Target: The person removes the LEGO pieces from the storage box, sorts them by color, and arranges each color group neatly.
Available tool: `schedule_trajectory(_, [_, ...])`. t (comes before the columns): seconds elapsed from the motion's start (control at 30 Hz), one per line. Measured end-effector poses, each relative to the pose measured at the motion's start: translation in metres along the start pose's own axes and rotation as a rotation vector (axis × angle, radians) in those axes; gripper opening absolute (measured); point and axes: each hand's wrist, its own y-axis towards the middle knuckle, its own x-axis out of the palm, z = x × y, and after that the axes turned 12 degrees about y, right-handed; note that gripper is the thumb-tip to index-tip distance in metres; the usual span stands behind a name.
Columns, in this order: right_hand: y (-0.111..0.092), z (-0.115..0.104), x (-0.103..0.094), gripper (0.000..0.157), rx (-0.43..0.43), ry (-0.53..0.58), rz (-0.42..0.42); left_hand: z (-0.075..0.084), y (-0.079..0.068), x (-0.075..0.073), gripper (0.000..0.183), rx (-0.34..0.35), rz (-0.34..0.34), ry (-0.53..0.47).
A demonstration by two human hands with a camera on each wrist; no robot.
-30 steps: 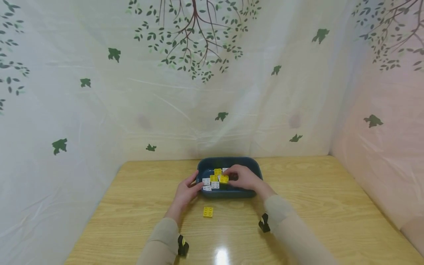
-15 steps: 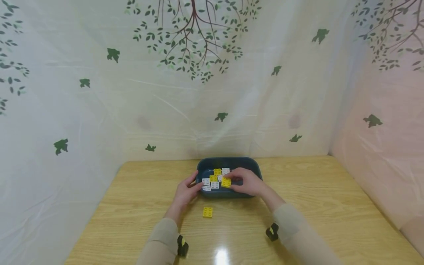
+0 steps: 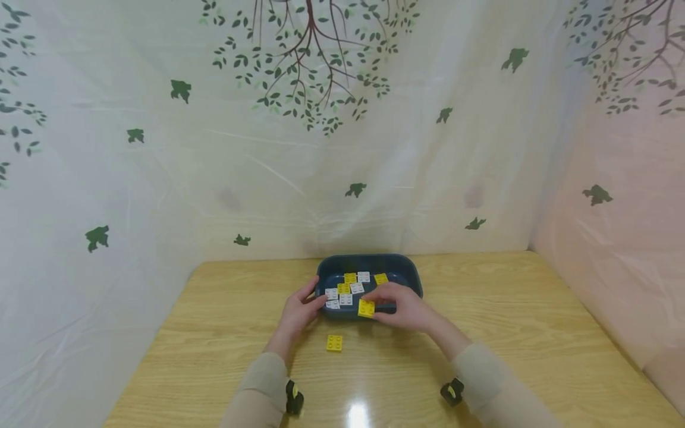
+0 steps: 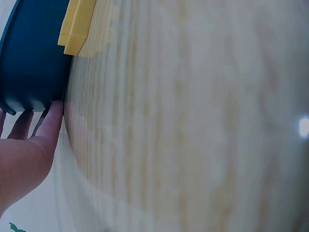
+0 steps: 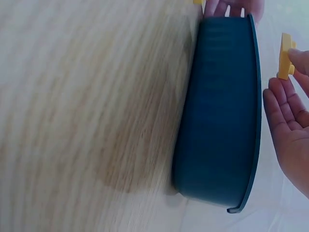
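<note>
Above the front rim of a dark blue bin (image 3: pixel 396 261), my right hand (image 3: pixel 404 306) pinches a yellow toy building brick (image 3: pixel 366 308) between thumb and fingers. The right wrist view shows that yellow brick (image 5: pixel 285 57) held clear of the bin's wall (image 5: pixel 219 111). My left hand (image 3: pixel 301 306) rests against the bin's left end, its fingers (image 4: pixel 50 123) touching the outer wall. Inside the bin lie several white bricks (image 3: pixel 346 299) and a few yellow bricks (image 3: pixel 381 279). Another yellow brick (image 3: pixel 334 343) sits on the table in front of the bin.
The wooden table (image 3: pixel 230 321) reaches back to a pale fabric backdrop (image 3: pixel 278 196) printed with leaves and birds, close behind the bin. More fabric hangs on both sides. Each wrist carries a small black device (image 3: pixel 452 392).
My right hand has drawn the yellow brick from inside the bin towards me, over the front rim. Bricks it had covered now show. The left hand has stayed at the bin's end.
</note>
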Motion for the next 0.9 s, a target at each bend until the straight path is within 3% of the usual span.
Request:
schedule_trajectory(0.3, [-0.009,-0.006,0.009,0.035,-0.018,-0.001,-0.008,-0.002,0.002,-0.001,0.059,0.004,-0.007,-0.013])
schedule_trajectory(0.9, [-0.02,-0.012,0.029,0.037,0.054,-0.029,-0.036,-0.002,0.004,-0.001,0.059,-0.006,-0.008,-0.017])
